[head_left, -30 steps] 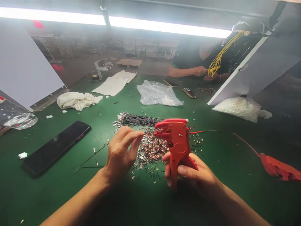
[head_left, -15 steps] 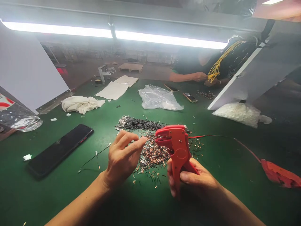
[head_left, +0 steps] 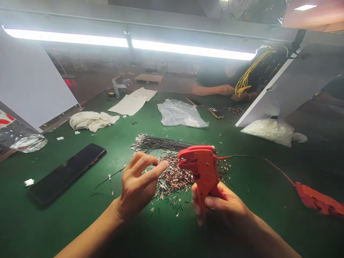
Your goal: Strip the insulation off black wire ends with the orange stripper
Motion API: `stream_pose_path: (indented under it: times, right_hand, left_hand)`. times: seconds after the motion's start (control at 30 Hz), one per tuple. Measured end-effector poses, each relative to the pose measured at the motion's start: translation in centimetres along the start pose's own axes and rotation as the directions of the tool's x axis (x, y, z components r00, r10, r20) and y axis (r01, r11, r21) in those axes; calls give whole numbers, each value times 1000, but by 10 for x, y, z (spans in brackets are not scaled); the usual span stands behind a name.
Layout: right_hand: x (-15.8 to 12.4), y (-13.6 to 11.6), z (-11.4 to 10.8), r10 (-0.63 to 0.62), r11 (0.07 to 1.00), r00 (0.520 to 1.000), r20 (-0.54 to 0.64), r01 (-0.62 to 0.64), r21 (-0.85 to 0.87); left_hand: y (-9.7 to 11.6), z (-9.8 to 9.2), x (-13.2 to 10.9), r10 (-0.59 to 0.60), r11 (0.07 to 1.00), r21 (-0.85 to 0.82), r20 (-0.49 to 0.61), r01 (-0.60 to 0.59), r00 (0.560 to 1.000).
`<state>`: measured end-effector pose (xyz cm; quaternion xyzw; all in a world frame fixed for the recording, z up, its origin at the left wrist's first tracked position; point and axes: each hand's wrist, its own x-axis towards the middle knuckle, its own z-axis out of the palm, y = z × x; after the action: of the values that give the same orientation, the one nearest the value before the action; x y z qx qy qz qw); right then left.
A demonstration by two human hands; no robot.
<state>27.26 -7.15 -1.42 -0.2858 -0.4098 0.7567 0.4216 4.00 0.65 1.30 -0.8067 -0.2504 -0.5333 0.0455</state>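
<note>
My left hand (head_left: 141, 182) is closed in a pinch on a thin black wire, mostly hidden by the fingers, just left of the tool's jaws. A red wire stripper (head_left: 205, 168) stands upright in my right hand (head_left: 220, 202), its fingers wrapped round the handles. A gap shows between its jaws and my left fingertips. Under both hands lies a pile of cut wire scraps (head_left: 174, 179), copper and black. Behind it rests a bundle of black wires (head_left: 158, 142) with silvery ends. Left of my left hand, a thin dark wire (head_left: 109, 178) slants down; whether it joins the pinched one, I cannot tell.
A black phone (head_left: 68, 173) lies at the left, a white cloth (head_left: 92, 121) behind it. Farther back are paper sheets (head_left: 133, 102) and a clear plastic bag (head_left: 181, 113). A red strap (head_left: 318, 200) trails at right. Across the table, a co-worker's hands hold yellow wires (head_left: 243, 84).
The view has shifted slightly. My left fingertips and the stripper's jaws have come a little apart, and the dark wire's lower end at left has moved slightly up and right.
</note>
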Motion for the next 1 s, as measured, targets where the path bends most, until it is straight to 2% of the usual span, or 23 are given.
stream_pose_path:
  times: [0.5, 0.73, 1.0]
  right_hand:
    - [-2, 2, 3, 39, 998, 999, -5, -39, -46]
    - [-1, -1, 2, 58, 994, 997, 45, -53, -96]
    - [-2, 4, -2, 30, 999, 998, 63, -27, -35]
  left_hand:
    - [-2, 2, 2, 29, 997, -72, 90, -23, 996]
    - [5, -2, 7, 43, 999, 20, 119, -46, 992]
    - [4, -4, 6, 52, 995, 80, 102, -60, 993]
